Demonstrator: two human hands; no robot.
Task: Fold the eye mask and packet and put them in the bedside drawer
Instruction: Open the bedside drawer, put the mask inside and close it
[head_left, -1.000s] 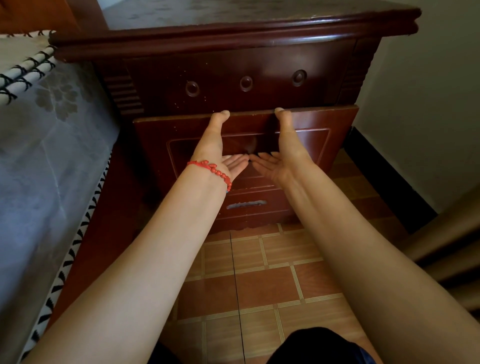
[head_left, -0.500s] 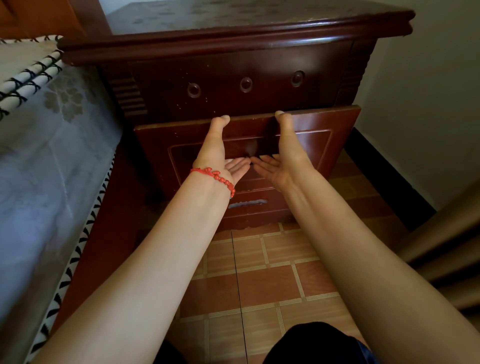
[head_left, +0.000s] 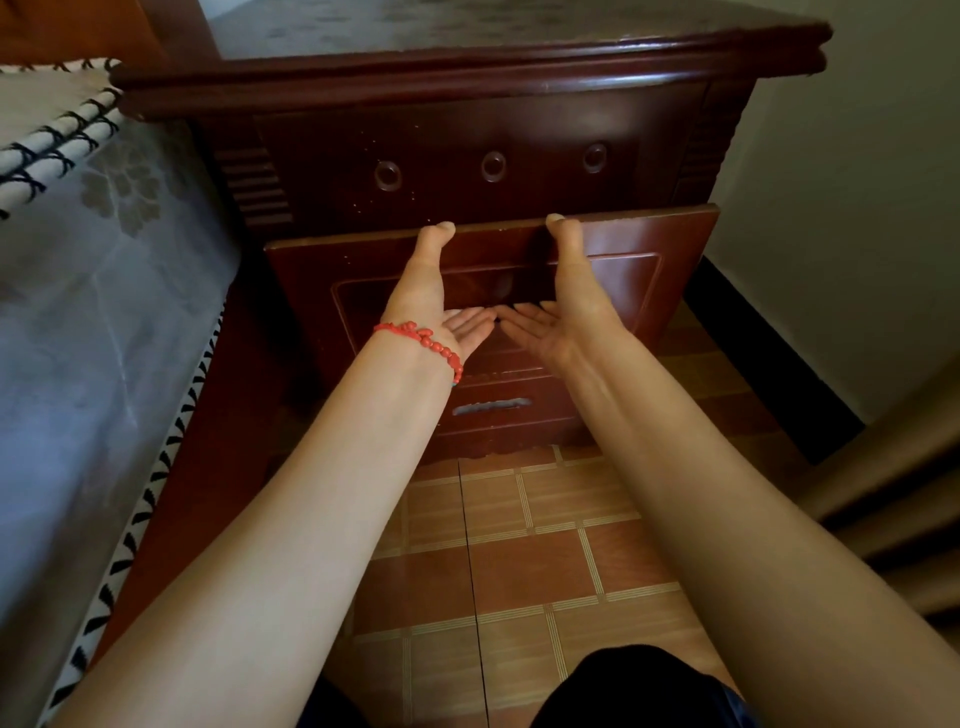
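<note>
1. The left hand (head_left: 434, 306) is lying against the bedside drawer (head_left: 670, 270) front, thumb hooking over the top edge, fingers straight and together, pointing toward 3 o'clock.
2. The right hand (head_left: 563, 312) is mirroring it, fingers pointing toward 9 o'clock, fingertips nearly meeting.
3. The drawer is sitting ajar below the nightstand (head_left: 467, 78) top, at 12 o'clock.
4. Eye mask and packet are not showing; no writing is legible.
5. A red bead bracelet (head_left: 426, 343) is circling the left wrist.

A dark red-brown nightstand (head_left: 467, 130) stood against a pale wall (head_left: 857, 208) with a black skirting (head_left: 769, 353). Orange-brown floor tiles (head_left: 519, 571) (pale grout lines) lay below, and a grey-covered bed (head_left: 93, 338) met its left edge.
</note>
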